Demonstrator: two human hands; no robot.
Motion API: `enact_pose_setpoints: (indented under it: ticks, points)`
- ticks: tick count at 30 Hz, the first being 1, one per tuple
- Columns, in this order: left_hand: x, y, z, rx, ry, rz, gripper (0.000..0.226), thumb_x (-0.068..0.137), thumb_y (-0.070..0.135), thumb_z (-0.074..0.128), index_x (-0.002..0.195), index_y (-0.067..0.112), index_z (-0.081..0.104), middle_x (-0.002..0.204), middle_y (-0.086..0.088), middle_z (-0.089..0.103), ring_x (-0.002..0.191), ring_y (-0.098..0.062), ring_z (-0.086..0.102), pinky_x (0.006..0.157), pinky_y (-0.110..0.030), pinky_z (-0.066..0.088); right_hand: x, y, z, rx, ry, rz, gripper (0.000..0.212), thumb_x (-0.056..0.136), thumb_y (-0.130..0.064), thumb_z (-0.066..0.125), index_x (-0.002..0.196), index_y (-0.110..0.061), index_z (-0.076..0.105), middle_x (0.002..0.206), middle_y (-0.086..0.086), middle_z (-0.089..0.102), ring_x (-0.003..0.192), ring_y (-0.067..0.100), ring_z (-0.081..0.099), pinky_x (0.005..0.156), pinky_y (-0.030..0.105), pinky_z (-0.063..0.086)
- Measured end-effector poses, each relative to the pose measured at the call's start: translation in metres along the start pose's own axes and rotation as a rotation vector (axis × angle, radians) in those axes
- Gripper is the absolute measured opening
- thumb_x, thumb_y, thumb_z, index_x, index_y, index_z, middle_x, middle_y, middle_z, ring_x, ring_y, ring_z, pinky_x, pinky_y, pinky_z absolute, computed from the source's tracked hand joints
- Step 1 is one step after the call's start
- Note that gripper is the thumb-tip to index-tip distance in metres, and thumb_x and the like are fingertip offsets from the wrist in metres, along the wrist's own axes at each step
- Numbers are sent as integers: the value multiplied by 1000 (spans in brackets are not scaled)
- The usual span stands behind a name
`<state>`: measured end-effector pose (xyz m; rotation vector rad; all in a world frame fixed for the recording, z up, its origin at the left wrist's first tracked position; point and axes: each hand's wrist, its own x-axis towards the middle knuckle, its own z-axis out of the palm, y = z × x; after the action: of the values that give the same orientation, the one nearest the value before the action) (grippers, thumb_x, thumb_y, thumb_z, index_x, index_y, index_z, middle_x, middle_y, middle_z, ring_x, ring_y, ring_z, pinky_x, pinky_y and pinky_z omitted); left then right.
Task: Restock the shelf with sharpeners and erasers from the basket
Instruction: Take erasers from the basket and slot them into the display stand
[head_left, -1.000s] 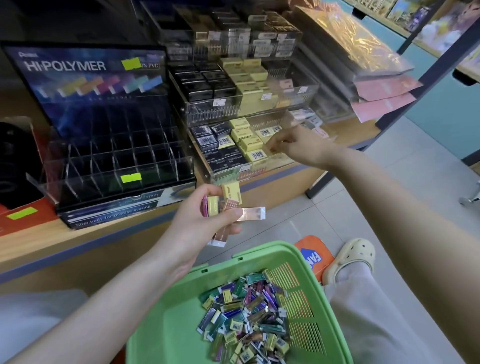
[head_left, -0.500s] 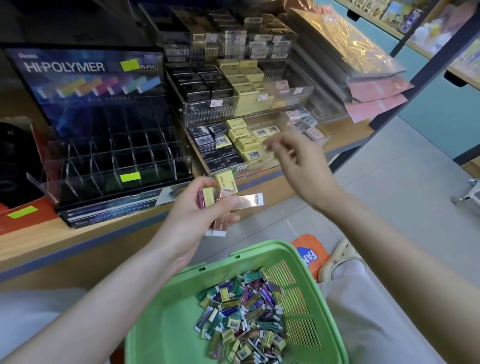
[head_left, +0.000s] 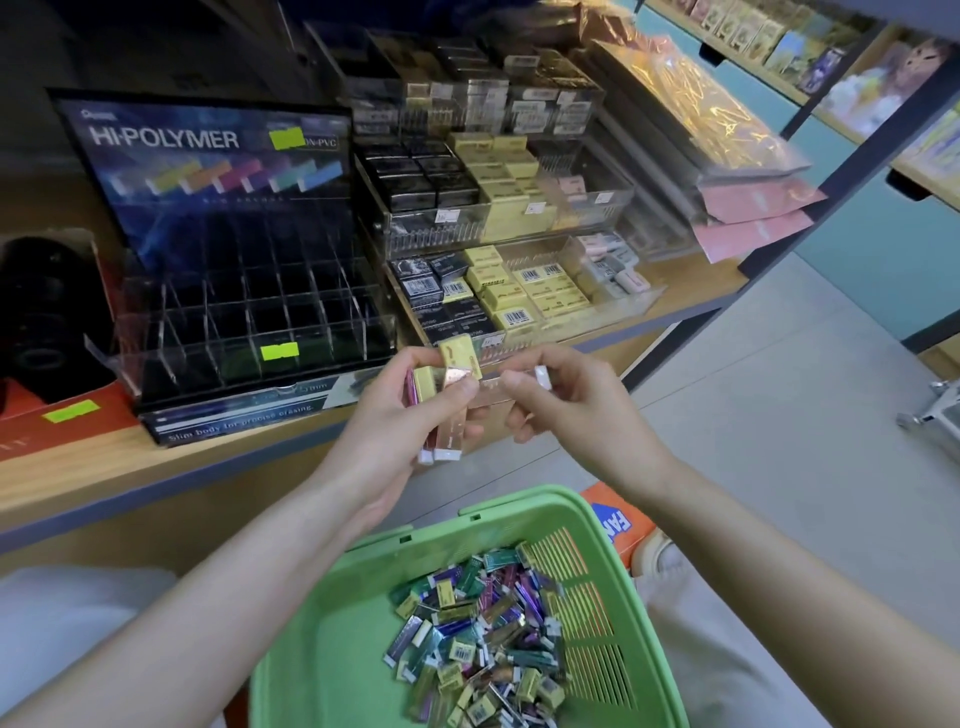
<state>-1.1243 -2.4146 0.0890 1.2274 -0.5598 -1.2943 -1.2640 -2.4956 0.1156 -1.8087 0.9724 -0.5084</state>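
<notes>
My left hand (head_left: 402, 415) grips a bundle of erasers (head_left: 447, 400): yellow blocks on top, slim pink and copper sticks below. Right beside it, my right hand (head_left: 566, 410) pinches the white end of a slim copper eraser (head_left: 519, 382) that sticks out sideways from the bundle. Both hands hover in front of the wooden shelf (head_left: 156, 467), above the green basket (head_left: 322, 649). A heap of mixed slim erasers (head_left: 483, 639) lies in the basket. The clear tiered display (head_left: 623, 306) behind holds rows of black and yellow erasers.
A black HI-POLYMER acrylic stand (head_left: 234, 291) with bare divider slots sits on the shelf at left. Pink and gold packets (head_left: 727, 156) lean at the shelf's right end. An orange item (head_left: 618, 519) lies on the grey floor by the basket.
My right hand has drawn back from the yellow erasers in the display and come down to the left hand's bundle, where it now pinches the slim copper eraser.
</notes>
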Motion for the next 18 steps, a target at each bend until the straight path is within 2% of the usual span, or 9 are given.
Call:
enact_pose_setpoints:
  ticks: [4, 8, 12, 18]
  points:
    - [-1, 4, -4, 11, -30, 51, 34, 76, 22, 67, 107, 13, 56, 79, 2, 72, 70, -14, 67, 60, -24, 54, 3, -10, -6, 239, 166, -26, 7, 90, -7, 59, 87, -11, 63, 60, -5, 64, 57, 7, 62, 59, 19, 54]
    - [-8, 10, -16, 119, -20, 145, 19, 86, 12, 64, 103, 10, 55, 73, -2, 66, 61, -12, 63, 57, -20, 50, 12, -21, -12, 262, 331, -103, 13, 96, -10, 51, 89, -12, 62, 77, -1, 59, 62, 5, 60, 62, 17, 53]
    - [-19, 17, -32, 198, -23, 239, 14, 85, 13, 64, 94, 12, 55, 72, 0, 65, 57, -10, 60, 55, -20, 49, 19, -34, -1, 211, 295, -154, 8, 94, -8, 55, 90, -9, 62, 74, 0, 61, 65, 9, 63, 66, 21, 55]
    - [-42, 27, -70, 276, 57, 317, 19, 82, 19, 65, 96, 12, 55, 63, -3, 66, 55, -12, 59, 54, -21, 49, 39, -62, 42, 170, 184, -230, 10, 89, -3, 62, 87, -12, 60, 70, 0, 66, 64, 10, 66, 68, 24, 57]
